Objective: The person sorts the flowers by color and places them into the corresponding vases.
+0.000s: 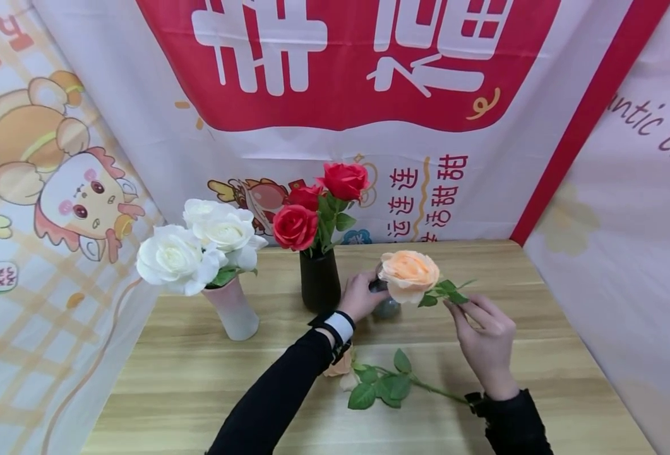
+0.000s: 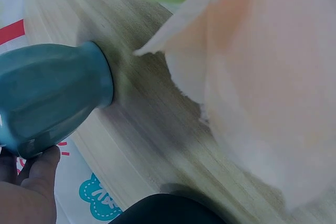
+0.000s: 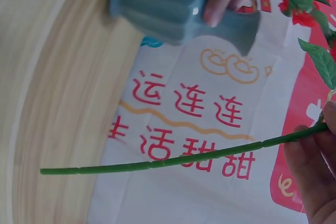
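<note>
My left hand (image 1: 359,298) grips the narrow neck of a blue-green vase (image 1: 388,308), whose base is close to the wooden table. In the right wrist view, the fingers curl round the neck of this vase (image 3: 160,6) just below its flared mouth. My right hand (image 1: 489,344) pinches a peach rose (image 1: 410,276) by its stem, near the leaves. The bloom is in front of the vase's mouth in the head view. Below the fingers the bare green stem (image 3: 157,164) sticks out, its cut end free. Another peach rose (image 1: 390,387) lies on the table, its bloom partly hidden by my left forearm.
Left of the left hand stands a black vase (image 1: 320,281) with red roses (image 1: 296,226). Farther left is a pink-and-white vase (image 1: 233,313) holding white roses (image 1: 172,258). Printed cloth (image 1: 323,142) hangs behind the wooden table (image 1: 192,379) and at both sides.
</note>
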### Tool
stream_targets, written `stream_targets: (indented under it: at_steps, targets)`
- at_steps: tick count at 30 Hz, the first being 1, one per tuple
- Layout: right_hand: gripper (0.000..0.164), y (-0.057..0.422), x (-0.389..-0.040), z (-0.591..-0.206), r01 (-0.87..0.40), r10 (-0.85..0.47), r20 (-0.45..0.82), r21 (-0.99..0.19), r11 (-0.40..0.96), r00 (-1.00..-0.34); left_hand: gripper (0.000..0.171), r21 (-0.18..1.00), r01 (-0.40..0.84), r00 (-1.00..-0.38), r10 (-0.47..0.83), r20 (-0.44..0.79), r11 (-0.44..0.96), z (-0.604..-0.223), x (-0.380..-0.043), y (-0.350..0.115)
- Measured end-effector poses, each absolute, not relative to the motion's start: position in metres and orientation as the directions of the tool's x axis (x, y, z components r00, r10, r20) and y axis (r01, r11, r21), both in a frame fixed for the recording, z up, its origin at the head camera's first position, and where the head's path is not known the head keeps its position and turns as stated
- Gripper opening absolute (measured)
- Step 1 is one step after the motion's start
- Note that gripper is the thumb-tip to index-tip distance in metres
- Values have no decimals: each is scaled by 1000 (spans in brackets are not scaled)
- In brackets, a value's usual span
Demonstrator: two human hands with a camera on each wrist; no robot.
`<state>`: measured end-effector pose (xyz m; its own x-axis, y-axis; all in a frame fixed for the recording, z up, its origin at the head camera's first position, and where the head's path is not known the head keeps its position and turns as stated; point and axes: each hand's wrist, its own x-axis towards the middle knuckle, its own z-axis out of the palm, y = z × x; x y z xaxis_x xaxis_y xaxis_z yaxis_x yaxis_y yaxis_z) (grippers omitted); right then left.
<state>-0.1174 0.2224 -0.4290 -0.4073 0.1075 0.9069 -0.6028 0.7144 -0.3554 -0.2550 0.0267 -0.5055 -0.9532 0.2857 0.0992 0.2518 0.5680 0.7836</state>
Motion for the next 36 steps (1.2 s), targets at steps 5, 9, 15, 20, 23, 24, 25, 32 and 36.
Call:
stream_targets:
  at_steps: [5,9,15,20,23,24,25,32,36]
  targets:
    - [22,212,-112,-414,-610,217,893,-431,665,-394,32,793,273,-948,293,124,545,-508,-253,27]
    - [21,211,-112,-409,-608,293,874,-481,632,-387,32,792,295,-943,298,149,535,-509,-252,28]
    - [17,216,-114,-402,-644,351,827,-563,518,-440,33,789,287,-946,290,145,543,-511,-252,27]
    - [13,222,-115,-396,-674,368,756,-652,347,-542,33,767,314,-939,299,167,559,-511,-253,27]
    - [10,225,-117,-394,-689,367,720,-685,238,-589,32,765,321,-938,302,173,559,-510,-253,26]
    - [10,226,-118,-394,-694,370,709,-692,202,-600,32,764,322,-937,303,173,559,-510,-253,26]
    - [9,227,-119,-395,-698,374,701,-696,170,-608,32,764,323,-937,303,174,558,-510,-253,26]
    - [13,230,-131,-402,-679,440,617,-734,24,-652,30,763,331,-935,304,184,555,-510,-252,25]
    - [18,228,-134,-401,-672,482,569,-739,-56,-666,30,764,338,-932,309,189,550,-510,-252,25]
